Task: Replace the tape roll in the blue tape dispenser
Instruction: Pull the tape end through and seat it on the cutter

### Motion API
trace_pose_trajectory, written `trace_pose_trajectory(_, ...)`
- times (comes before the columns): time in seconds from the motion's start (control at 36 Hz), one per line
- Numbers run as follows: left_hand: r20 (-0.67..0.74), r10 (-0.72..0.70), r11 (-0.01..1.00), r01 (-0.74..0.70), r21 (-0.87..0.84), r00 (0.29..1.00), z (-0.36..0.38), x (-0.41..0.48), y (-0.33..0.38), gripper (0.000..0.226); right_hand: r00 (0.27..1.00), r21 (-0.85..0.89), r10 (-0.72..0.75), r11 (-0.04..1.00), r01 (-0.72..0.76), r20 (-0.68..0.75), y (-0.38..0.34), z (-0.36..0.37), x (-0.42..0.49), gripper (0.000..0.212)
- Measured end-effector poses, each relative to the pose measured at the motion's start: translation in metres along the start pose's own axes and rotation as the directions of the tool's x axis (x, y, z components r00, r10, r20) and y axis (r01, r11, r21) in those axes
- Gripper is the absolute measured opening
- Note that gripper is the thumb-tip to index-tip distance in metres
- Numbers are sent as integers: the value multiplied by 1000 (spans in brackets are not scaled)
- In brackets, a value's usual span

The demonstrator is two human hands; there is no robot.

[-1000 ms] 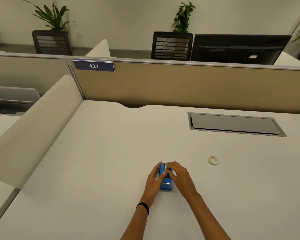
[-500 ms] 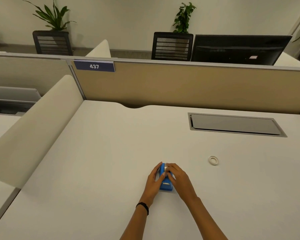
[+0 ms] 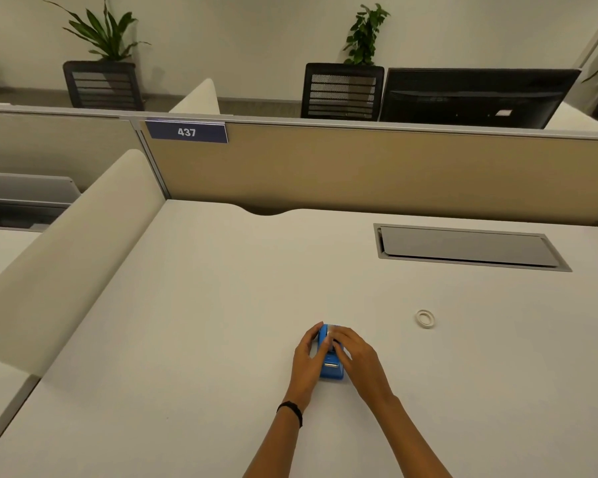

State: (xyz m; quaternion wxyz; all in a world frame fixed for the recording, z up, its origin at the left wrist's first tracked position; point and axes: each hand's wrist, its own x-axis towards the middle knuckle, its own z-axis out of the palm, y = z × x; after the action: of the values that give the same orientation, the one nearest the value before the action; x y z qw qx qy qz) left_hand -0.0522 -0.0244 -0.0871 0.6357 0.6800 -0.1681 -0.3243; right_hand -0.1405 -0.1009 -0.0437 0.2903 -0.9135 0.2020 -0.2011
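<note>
1. The left hand [image 3: 306,362] cups the blue tape dispenser [image 3: 330,368] standing on the white desk [image 3: 201,339].
2. The right hand [image 3: 358,362] curls over its top, fingertips on the pale roll.
3. A small white ring [image 3: 425,319] lies farther right, well apart.

Smooth, matt off-white laminate desk [image 3: 194,322]. Glossy bright blue plastic tape dispenser [image 3: 331,369], with a small shiny metal-looking strip at its near end. Small pale ring-shaped tape core [image 3: 425,319], smooth, plastic or card, cannot tell which. Brushed grey metal cable hatch [image 3: 470,248], dull sheen. Tan cloth-covered partition panel [image 3: 377,174], matt, edged in pale metal trim. Black elastic-looking wristband [image 3: 292,410], matt.
</note>
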Motion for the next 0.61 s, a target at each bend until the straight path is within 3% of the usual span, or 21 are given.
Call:
trace_pose_trajectory(0.08,5,-3,1000,3,3,1000,0,1,-1,41,1000,25,16,1000,-16,-3,-1,1,1,73)
trace_pose_trajectory(0.22,22,-11,1000,11,1,1000,-1,1,-1,44,987,25,153,988,-154,50,7,5,7,29)
trace_pose_trajectory(0.61,93,-28,999,24,47,995,-9,1,-1,50,975,-16,205,979,-205,90,18,7,17,26)
